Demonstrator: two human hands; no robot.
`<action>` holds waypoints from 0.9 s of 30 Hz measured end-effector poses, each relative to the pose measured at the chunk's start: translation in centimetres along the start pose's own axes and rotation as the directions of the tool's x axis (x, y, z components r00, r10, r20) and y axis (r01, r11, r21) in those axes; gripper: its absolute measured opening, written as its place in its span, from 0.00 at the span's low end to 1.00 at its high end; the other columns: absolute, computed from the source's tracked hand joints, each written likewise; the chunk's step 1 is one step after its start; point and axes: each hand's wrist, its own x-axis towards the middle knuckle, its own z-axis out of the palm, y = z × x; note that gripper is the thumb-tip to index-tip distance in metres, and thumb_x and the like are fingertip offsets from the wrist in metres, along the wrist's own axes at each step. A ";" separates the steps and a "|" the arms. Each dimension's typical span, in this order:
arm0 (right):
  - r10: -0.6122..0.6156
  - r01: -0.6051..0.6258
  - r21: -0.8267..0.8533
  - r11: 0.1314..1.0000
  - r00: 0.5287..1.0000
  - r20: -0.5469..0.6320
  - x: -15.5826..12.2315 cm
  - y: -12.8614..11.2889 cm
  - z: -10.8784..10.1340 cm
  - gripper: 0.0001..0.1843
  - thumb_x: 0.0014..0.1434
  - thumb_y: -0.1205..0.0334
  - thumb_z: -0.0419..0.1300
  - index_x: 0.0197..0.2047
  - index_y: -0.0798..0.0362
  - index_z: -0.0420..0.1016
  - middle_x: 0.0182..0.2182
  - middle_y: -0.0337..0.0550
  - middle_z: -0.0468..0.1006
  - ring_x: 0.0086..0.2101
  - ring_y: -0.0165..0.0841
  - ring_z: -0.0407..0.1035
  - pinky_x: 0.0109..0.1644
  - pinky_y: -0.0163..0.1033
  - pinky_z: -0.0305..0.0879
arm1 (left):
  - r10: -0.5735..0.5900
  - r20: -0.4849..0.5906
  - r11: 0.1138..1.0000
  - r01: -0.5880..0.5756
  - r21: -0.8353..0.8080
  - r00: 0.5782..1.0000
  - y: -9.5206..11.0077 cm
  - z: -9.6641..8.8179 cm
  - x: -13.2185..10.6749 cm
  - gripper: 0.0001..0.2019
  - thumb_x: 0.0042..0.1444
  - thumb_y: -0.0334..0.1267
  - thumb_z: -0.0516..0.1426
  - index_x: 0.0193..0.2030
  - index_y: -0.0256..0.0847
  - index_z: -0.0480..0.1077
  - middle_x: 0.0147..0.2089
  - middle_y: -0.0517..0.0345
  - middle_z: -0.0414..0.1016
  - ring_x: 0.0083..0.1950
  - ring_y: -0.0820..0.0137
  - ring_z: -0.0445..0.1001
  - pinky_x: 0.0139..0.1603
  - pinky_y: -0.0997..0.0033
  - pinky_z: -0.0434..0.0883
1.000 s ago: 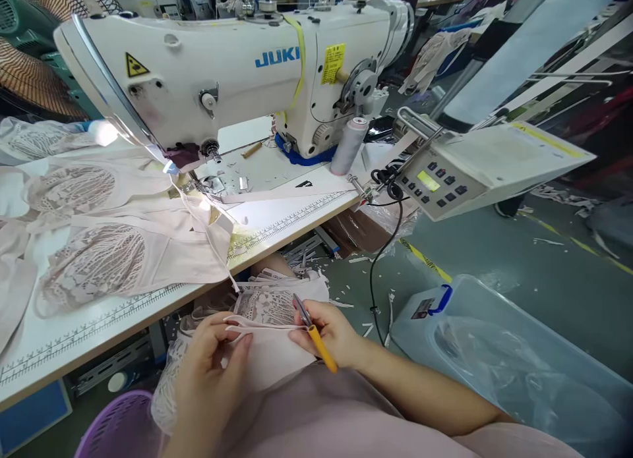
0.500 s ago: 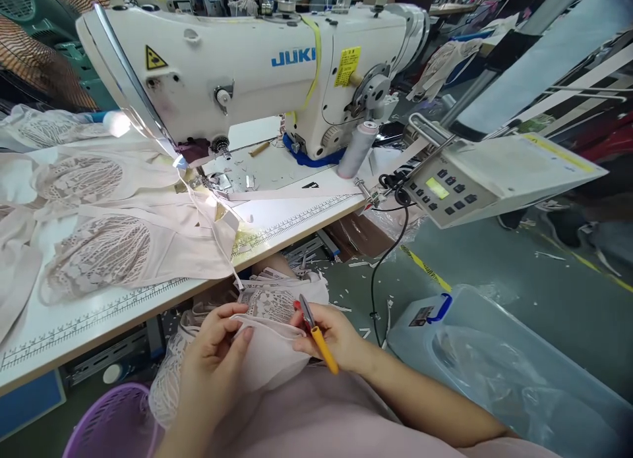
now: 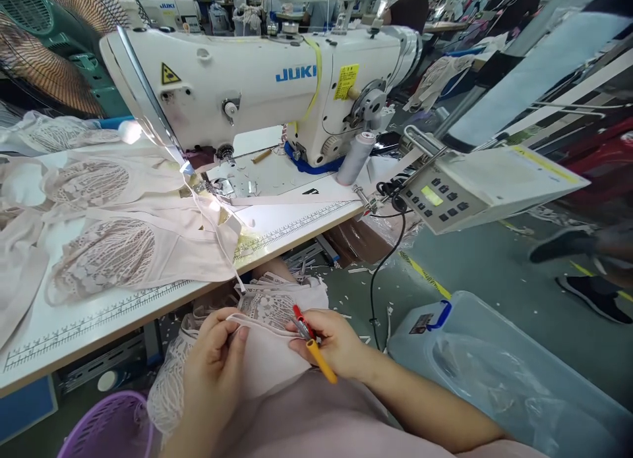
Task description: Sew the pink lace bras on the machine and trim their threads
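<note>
In my lap lies a pale pink bra with lace cups. My left hand pinches its upper edge between thumb and fingers. Opposite it, my right hand holds the other end of that edge, and also thread snips with an orange handle, a grey metal part and a red part; the blades are hard to make out. A lace part of the bundle shows just beyond my hands, and more white lace hangs at the left.
A white JUKI sewing machine stands on the table, with lace bras spread at its left. The control box juts out at right. Below are a purple basket and a clear plastic bin. A passer-by's feet are at right.
The view has shifted slightly. The snips have turned in my right hand, so more red shows and less of the metal. The fabric edge looks straighter between my hands. The passer-by's feet have moved.
</note>
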 end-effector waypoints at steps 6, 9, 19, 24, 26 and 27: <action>-0.085 0.081 0.078 0.994 0.995 0.055 1.4 -2.8 -2.6 0.14 0.52 0.57 0.57 0.23 0.52 0.58 0.19 0.33 0.58 0.22 0.25 0.52 0.24 0.31 0.52 | -0.134 0.020 0.973 0.135 -0.189 0.991 1.5 -1.1 1.3 0.07 0.54 0.40 0.57 0.27 0.43 0.71 0.39 0.58 0.73 0.39 0.71 0.72 0.36 0.78 0.68; -0.163 0.147 0.178 0.973 0.984 0.074 1.6 -4.6 -4.3 0.12 0.53 0.59 0.57 0.24 0.52 0.57 0.25 0.39 0.69 0.25 0.27 0.61 0.28 0.32 0.58 | -0.209 0.051 0.923 0.214 -0.320 0.977 4.2 -1.8 1.7 0.05 0.51 0.42 0.59 0.30 0.44 0.73 0.38 0.59 0.72 0.36 0.70 0.70 0.30 0.77 0.67; 0.152 -0.114 0.342 0.933 0.985 -0.086 -0.5 -2.2 -3.1 0.14 0.49 0.54 0.63 0.29 0.54 0.64 0.20 0.32 0.62 0.21 0.24 0.53 0.22 0.29 0.53 | -0.407 0.007 0.846 0.379 -0.375 0.914 3.1 1.4 0.4 0.09 0.53 0.46 0.60 0.37 0.45 0.71 0.40 0.61 0.73 0.41 0.70 0.71 0.41 0.76 0.68; 0.178 -0.135 0.370 0.919 0.980 -0.085 -1.2 -0.8 -2.7 0.11 0.51 0.59 0.59 0.25 0.53 0.60 0.20 0.32 0.60 0.22 0.24 0.53 0.24 0.30 0.53 | -0.477 0.061 0.821 0.470 -0.323 0.877 1.9 2.7 0.0 0.09 0.54 0.46 0.59 0.38 0.45 0.71 0.40 0.62 0.73 0.39 0.72 0.70 0.36 0.78 0.67; 0.194 -0.156 0.384 0.910 0.979 -0.062 -1.2 -0.6 -2.9 0.10 0.51 0.60 0.58 0.25 0.53 0.60 0.21 0.33 0.61 0.22 0.24 0.54 0.26 0.31 0.53 | -0.515 0.091 0.788 0.512 -0.342 0.852 1.6 3.1 -0.1 0.10 0.53 0.47 0.60 0.38 0.45 0.71 0.41 0.62 0.73 0.38 0.73 0.68 0.32 0.79 0.66; 0.205 -0.170 0.391 0.904 0.977 -0.049 -1.1 -0.5 -3.1 0.10 0.51 0.60 0.58 0.25 0.53 0.60 0.22 0.33 0.61 0.23 0.24 0.54 0.26 0.31 0.54 | -0.522 0.104 0.776 0.522 -0.354 0.846 1.4 3.3 0.0 0.10 0.53 0.47 0.60 0.37 0.44 0.71 0.42 0.62 0.73 0.39 0.73 0.68 0.33 0.79 0.66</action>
